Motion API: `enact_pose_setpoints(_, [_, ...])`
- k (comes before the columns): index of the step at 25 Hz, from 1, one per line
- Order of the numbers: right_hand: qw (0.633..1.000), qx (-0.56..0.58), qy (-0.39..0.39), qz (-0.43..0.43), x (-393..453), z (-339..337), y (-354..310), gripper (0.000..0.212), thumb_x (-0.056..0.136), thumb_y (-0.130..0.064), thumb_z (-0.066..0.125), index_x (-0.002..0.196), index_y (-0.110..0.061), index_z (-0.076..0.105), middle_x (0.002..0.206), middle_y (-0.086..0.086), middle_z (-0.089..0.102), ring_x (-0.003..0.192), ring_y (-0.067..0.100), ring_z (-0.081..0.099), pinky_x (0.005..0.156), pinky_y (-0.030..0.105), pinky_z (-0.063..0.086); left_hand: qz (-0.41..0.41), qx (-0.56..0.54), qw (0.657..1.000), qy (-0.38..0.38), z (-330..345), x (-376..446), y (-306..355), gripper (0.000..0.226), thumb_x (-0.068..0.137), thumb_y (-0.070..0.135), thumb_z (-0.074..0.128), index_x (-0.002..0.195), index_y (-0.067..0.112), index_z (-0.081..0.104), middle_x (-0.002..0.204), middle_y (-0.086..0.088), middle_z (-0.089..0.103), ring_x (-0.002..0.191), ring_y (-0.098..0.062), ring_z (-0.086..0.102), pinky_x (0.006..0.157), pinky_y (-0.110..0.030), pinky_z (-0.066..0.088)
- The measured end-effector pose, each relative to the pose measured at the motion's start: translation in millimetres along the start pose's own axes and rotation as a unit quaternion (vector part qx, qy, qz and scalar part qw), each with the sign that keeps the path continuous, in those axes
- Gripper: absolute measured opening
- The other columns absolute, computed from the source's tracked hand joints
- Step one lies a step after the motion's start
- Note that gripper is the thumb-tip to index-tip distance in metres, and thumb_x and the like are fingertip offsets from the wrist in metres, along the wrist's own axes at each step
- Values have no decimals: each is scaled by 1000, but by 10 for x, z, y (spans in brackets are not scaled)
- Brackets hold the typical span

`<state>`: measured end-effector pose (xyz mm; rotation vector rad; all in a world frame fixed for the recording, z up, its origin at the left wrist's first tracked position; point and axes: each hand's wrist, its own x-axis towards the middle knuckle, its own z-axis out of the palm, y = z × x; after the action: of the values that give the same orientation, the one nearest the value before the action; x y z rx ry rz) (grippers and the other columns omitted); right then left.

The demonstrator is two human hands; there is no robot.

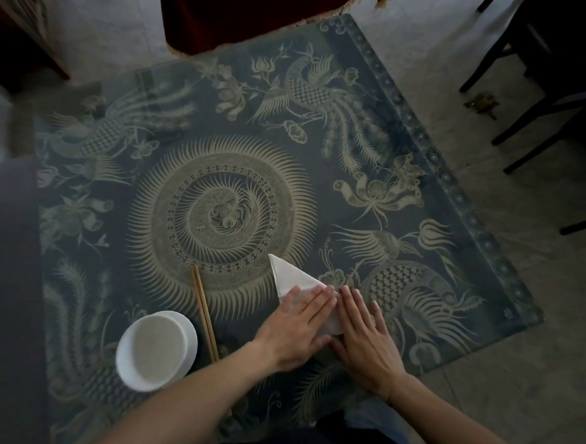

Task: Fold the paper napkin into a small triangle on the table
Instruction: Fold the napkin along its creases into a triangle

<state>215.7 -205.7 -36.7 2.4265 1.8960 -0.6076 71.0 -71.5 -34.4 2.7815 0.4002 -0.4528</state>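
Head view: both hands lie flat, fingers straight, on a white napkin at the near right of the desk.
Desk [434, 182]: dark, glass-topped, printed with pale birds and a central sunburst; it bears everything.
Left hand [293, 328]: palm down on the napkin's middle, pressing it.
Right hand [366, 339]: flat just beside the left, over the napkin's right end; the two nearly touch.
Napkin [290, 273]: already a triangle, its point aimed up-left, free of the hands.
Step, as I judge: crease it. Keep one palm anchoring, slide the other outward along the fold so the layers don't skid.
Bowl [155, 349]: white, near left, well apart.
Chopsticks [203, 312]: between bowl and napkin, close to the left wrist; a wide sweep could knock them.
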Motion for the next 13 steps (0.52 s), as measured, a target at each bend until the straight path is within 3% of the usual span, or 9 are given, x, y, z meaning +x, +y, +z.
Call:
enact_pose_setpoints(4, [1000, -4, -6, 5, -59, 47, 71, 78, 98, -62, 17, 153, -8, 14, 162, 8, 6, 149, 23, 1, 117, 47, 5, -46, 17, 998, -25, 85, -40, -175, 72, 97, 59, -2, 153, 16, -13, 162, -1, -21, 142, -13, -32, 118, -49, -12])
enact_pose_setpoints(9, [999, -10, -10, 51, -225, 94, 242, 73, 98, -60, 18, 155, -14, 10, 163, 3, 6, 149, 22, -3, 116, 54, 5, -153, 27, 988, -22, -37, -139, -734, 73, 93, 62, -14, 151, 18, -20, 158, 1, -29, 142, -12, -31, 117, -49, -16])
enact_pose_setpoints(13, [997, -35, -11, 68, -344, 77, 381, 70, 99, -58, 14, 155, -15, 14, 163, 3, 9, 149, 24, -1, 116, 59, 4, -181, 32, 983, -19, -89, -168, -936, 72, 93, 62, -7, 152, 21, -17, 159, 6, -27, 143, -15, -30, 115, -49, -19])
